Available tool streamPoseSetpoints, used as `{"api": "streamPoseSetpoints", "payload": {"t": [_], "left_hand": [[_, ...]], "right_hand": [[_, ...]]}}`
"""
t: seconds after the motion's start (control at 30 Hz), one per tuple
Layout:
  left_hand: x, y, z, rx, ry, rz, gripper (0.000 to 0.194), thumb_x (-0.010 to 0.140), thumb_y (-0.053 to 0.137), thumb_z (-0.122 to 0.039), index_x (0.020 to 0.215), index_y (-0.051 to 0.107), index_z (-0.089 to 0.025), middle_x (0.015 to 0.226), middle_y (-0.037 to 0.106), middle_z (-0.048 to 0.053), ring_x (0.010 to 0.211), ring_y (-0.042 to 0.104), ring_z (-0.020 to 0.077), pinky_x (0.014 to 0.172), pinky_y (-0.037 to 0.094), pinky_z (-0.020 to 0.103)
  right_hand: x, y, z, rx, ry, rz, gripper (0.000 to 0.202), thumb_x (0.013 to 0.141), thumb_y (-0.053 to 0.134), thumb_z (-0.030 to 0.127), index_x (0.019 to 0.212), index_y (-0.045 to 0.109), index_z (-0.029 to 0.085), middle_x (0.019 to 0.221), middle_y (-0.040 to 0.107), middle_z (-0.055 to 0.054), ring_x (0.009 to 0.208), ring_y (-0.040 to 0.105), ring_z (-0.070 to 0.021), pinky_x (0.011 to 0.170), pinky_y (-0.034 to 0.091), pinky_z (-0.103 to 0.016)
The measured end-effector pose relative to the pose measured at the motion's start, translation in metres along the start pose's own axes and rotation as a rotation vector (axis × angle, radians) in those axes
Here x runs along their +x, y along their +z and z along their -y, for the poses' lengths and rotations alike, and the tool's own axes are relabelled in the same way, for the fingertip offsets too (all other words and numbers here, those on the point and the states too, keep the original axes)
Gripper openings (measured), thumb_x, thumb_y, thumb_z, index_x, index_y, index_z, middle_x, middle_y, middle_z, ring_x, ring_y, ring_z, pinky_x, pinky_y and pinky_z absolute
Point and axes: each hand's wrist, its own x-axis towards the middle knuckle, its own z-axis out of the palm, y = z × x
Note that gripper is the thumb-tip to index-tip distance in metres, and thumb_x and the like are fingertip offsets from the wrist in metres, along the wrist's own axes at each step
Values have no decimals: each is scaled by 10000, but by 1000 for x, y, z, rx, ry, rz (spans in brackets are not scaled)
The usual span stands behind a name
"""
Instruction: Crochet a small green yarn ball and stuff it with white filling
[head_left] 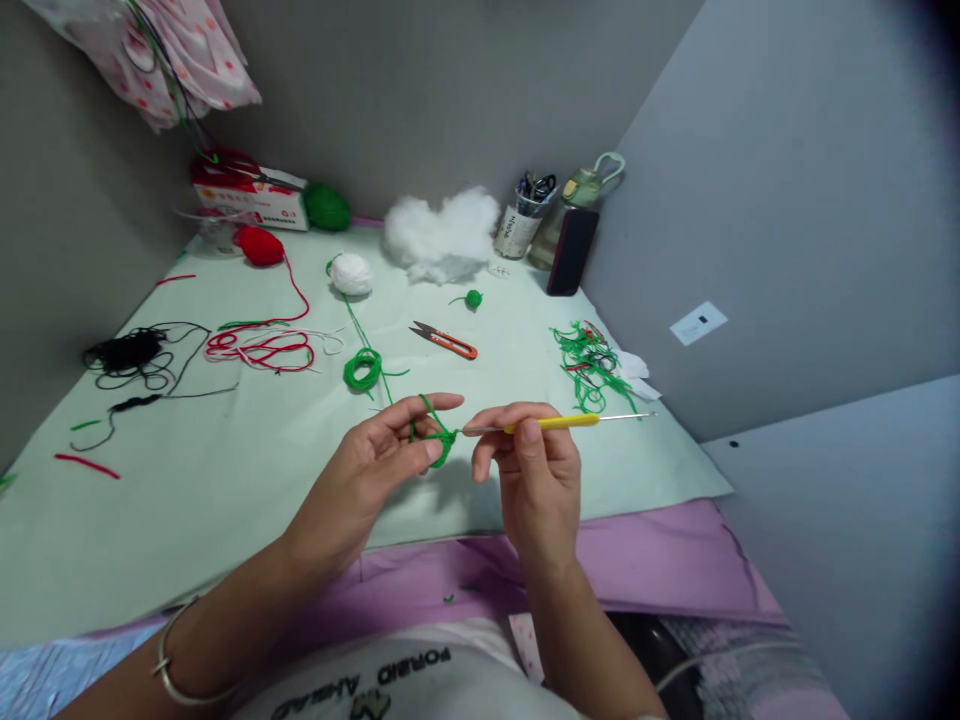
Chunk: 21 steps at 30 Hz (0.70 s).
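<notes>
Between thumb and fingers, my left hand (375, 455) pinches a small green crochet piece (444, 450), with green yarn looped over the index finger. My right hand (536, 470) grips a crochet hook (562, 423) by its yellow handle. The hook's left metal end reaches the green piece, while its other end points right over the table. From the left hand, the green strand runs back past a coil of green yarn (363, 370) toward a white yarn ball (351, 274). Orange-handled thread snips (444, 341) lie behind the hands.
White stuffing (441, 235) sits at the back, near a pen cup (519, 225), a bottle (581, 190) and a phone (573, 252). Yarn scraps (589, 365) lie right. Red yarn (261, 246), black yarn (127, 350) and a small green ball (473, 299) are also on the table.
</notes>
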Motion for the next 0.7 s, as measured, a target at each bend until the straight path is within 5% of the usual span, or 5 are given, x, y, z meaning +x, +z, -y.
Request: {"api": "streamPoseSetpoints", "payload": {"t": [0.23,0.57,0.7], "left_hand": [[1,4,2,-89,-42,77,403,869,798,-304,1268,749,-296,1000,680,23,971,589,172,919,451,295],[0,0,2,-70,-37,37,363,865,808,-296,1225,777,-329,920,604,-17,883,539,116,819,429,226],[0,2,3,-17,17,1,347,861,804,-275,1204,785,-320,896,595,-15,872,541,125,807,444,230]], "right_hand": [[-3,-2,-6,-63,7,37,187,1027,604,332,975,750,227,966,772,-43,685,656,-108,606,497,-258],[2,-1,-4,37,19,31,230,1059,536,344,923,672,219,875,770,-13,533,610,-78,521,475,-232],[-3,-4,0,-215,-137,78,226,1078,477,257,1003,689,233,908,764,-20,591,656,-98,568,529,-258]]}}
